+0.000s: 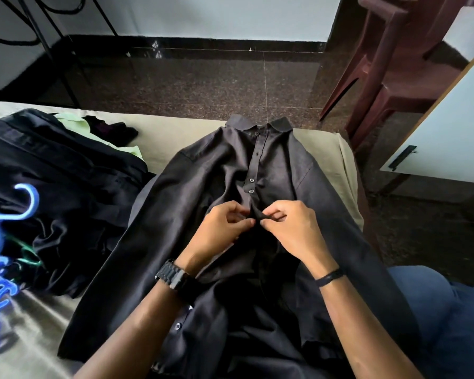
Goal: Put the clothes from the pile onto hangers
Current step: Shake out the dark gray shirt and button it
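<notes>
**Both hands pinching the shirt placket mid-front**

A black button-up shirt (203, 187) is lying spread face up on the bed (323, 149), collar pointing away from the person, toward the floor edge. Upper buttons are looking done up; lower part of the front is lying open near the person.

L hand (219, 231) is curling its fingers w/ thumb & forefinger pinching the shirt's front edge just below the lowest fastened button. R hand (290, 228) is doing the same from the other side, fingertips pinching the fabric, nearly touching the L fingertips. Can't tell if a button is betw. the fingers – too small & dark.

L wrist is wearing a dark watch (174, 277); R wrist is wearing a thin black band (329, 277).

Pile of dark clothes (60, 181) is sitting on the bed to the left, just beside the shirt's sleeve, w/ a pale green piece (74, 123) showing at its far side. Blue plastic hangers (0, 242) are lying at the left edge, partly on the pile; a green hanger (28, 255) is peeking out beside them.

A dark red plastic chair (389, 64) is standing on the floor upper right.
</notes>
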